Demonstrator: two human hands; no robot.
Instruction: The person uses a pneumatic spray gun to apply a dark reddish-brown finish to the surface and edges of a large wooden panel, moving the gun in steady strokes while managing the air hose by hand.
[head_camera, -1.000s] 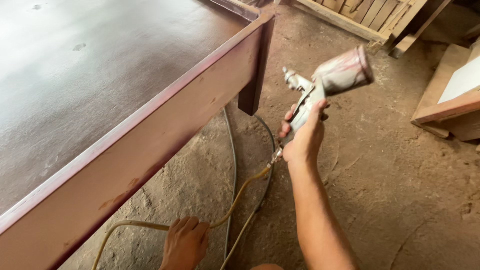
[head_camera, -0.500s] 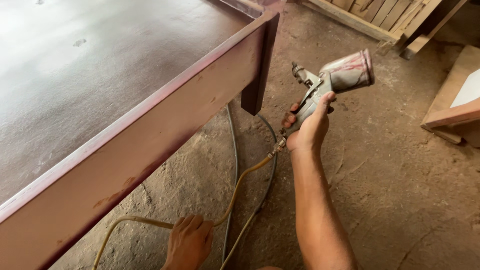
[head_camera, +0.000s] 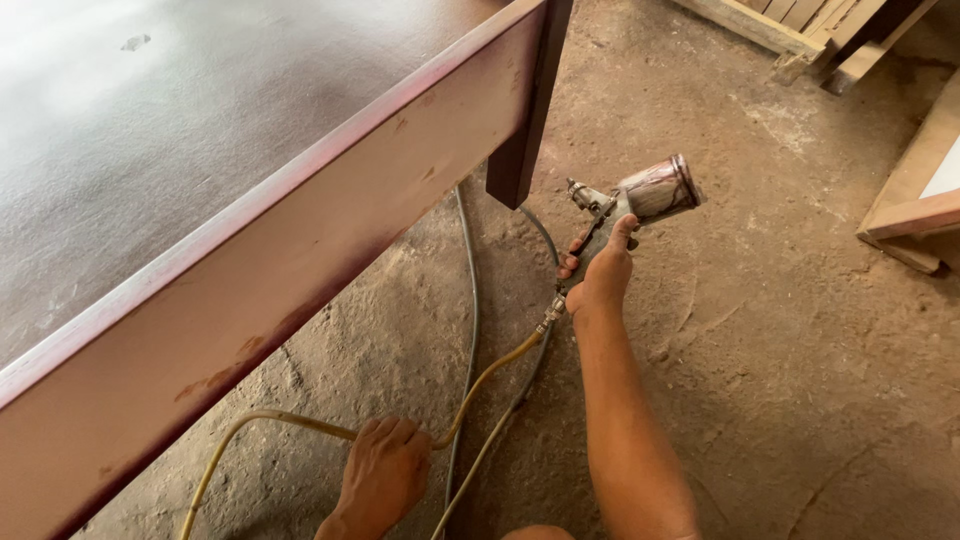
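My right hand (head_camera: 600, 270) grips the handle of a paint spray gun (head_camera: 630, 205) whose stained metal cup tilts to the right, its nozzle turned toward a dark table leg (head_camera: 528, 110). A yellow air hose (head_camera: 490, 375) runs from the gun's base down to my left hand (head_camera: 385, 475), which is closed around it low in the view. Beside both hands stands a large wooden table; its reddish-brown side rail (head_camera: 300, 270) runs diagonally across the picture, and its dark coated top (head_camera: 180, 130) fills the upper left.
The ground is rough packed dirt (head_camera: 780, 350). A grey hose (head_camera: 470, 300) lies on it under the table edge. Wooden boards and a pallet-like frame (head_camera: 800, 30) sit at the top right, and a wooden panel (head_camera: 915, 190) lies at the right edge.
My right hand has lowered the spray gun and brought it closer to the table leg. The view has shifted slightly; my left hand keeps its hold on the hose.
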